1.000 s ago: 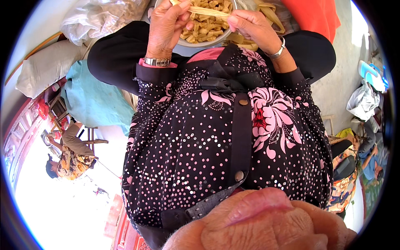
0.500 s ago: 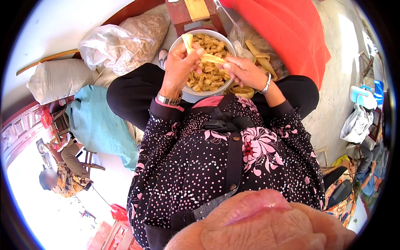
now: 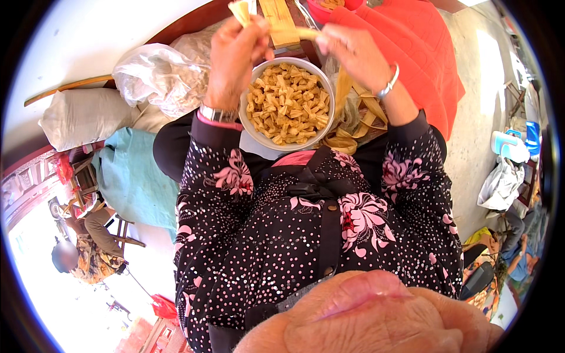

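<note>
Raised above a round white basin (image 3: 243, 117), my left hand (image 3: 236, 56) and my right hand (image 3: 356, 56) hold one long pale yellow strip, like a soft dried sheet. Its folded, flared end (image 3: 240, 12) sticks up from the closed fingers of my left hand. The pinched fingertips of my right hand grip the other end (image 3: 307, 33), so the strip spans the gap between my hands. Many short, knotted yellow pieces (image 3: 288, 103) fill the basin between my knees. Longer loose strips (image 3: 371, 112) lie on plastic to the right of the basin.
Beyond the basin stands a dark red stool with a pale wooden board (image 3: 279, 23). A red cloth (image 3: 412, 53) and a red bowl (image 3: 329, 10) lie right of it. To the left are a filled plastic bag (image 3: 159, 76), a white sack (image 3: 85, 115) and a teal cloth (image 3: 138, 176).
Both hands have risen away from me, from over the basin toward the stool, and moved farther apart. The strip stays held between them, and more of the basin now shows.
</note>
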Tool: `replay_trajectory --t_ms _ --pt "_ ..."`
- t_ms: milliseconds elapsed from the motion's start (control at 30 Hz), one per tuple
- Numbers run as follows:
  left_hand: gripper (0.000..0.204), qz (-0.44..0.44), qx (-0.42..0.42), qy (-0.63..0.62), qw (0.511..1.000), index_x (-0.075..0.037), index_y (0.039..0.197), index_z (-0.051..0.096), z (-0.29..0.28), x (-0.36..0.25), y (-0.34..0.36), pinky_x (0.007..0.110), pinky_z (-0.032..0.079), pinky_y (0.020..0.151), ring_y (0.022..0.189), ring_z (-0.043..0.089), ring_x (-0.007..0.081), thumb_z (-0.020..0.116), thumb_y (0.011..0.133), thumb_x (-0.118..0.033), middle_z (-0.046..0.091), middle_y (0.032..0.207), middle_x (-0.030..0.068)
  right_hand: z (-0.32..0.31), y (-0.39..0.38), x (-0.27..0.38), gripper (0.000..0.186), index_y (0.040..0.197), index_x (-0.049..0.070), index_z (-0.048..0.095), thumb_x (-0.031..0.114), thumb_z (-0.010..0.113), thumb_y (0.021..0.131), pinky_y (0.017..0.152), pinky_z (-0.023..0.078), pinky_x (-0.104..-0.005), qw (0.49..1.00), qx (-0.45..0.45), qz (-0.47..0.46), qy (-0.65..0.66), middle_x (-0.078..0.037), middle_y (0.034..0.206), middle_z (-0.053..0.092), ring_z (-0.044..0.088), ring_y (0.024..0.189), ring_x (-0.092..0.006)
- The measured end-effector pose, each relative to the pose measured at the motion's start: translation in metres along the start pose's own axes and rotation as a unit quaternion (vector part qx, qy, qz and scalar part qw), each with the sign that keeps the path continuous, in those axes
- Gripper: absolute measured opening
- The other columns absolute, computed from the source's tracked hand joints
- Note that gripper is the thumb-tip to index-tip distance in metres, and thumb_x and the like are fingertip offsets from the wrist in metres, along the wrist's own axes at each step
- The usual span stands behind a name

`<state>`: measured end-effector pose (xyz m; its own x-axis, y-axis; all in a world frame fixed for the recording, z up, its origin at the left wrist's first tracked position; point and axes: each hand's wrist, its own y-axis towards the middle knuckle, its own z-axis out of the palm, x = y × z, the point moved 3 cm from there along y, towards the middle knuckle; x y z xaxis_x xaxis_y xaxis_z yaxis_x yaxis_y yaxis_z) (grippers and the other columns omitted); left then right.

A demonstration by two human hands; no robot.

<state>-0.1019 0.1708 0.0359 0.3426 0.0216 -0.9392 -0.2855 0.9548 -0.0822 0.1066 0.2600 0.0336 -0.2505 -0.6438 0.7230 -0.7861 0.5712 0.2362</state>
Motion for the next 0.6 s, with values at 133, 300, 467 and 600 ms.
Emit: replay_trajectory --t_ms 133,300,467,600 --pt "0.019 0.041 0.01 0.06 0.997 0.001 0.105 0.067 -0.015 -0.001 0.05 0.029 0.055 0.055 0.056 0.055 0.0114 0.06 0.101 -0.016 0.062 0.076 0.0025 -0.005 0.046 -0.041 0.054 0.089 0.007 0.061 0.055 0.043 0.106 0.062 0.048 -0.046 0.981 -0.065 -0.052 -0.173 -0.015 0.069 0.06 0.065 0.065 -0.0267" --pt "0.014 0.077 -0.067 0.18 0.978 0.0 0.098 0.067 -0.025 0.006 0.077 0.024 0.049 0.048 0.052 0.052 0.0092 0.059 0.099 -0.012 0.061 0.068 -0.0003 0.008 0.082 -0.049 0.027 0.088 0.008 0.064 0.029 0.054 0.101 0.065 0.051 -0.0515 0.966 -0.067 0.001 -0.251 -0.019 0.073 0.065 0.065 0.071 -0.0408" --pt "0.015 0.063 -0.042 0.199 0.977 -0.003 0.096 0.069 -0.054 0.023 0.099 0.023 0.048 0.05 0.056 0.054 0.0068 0.069 0.096 -0.018 0.064 0.072 0.0011 0.015 0.072 -0.077 0.029 0.085 0.006 0.063 0.029 0.056 0.101 0.063 0.049 -0.0508 0.979 -0.103 -0.02 -0.173 -0.02 0.072 0.064 0.064 0.069 -0.04" --pt "0.028 -0.015 0.037 0.25 0.967 -0.01 0.117 0.071 -0.057 -0.001 0.054 0.031 0.053 0.055 0.058 0.064 0.0173 0.069 0.098 -0.03 0.071 0.076 0.0054 -0.01 0.051 -0.052 0.034 0.092 0.004 0.064 0.034 0.057 0.103 0.063 0.05 -0.0475 0.989 -0.134 0.051 -0.03 -0.021 0.074 0.064 0.067 0.066 -0.0313"
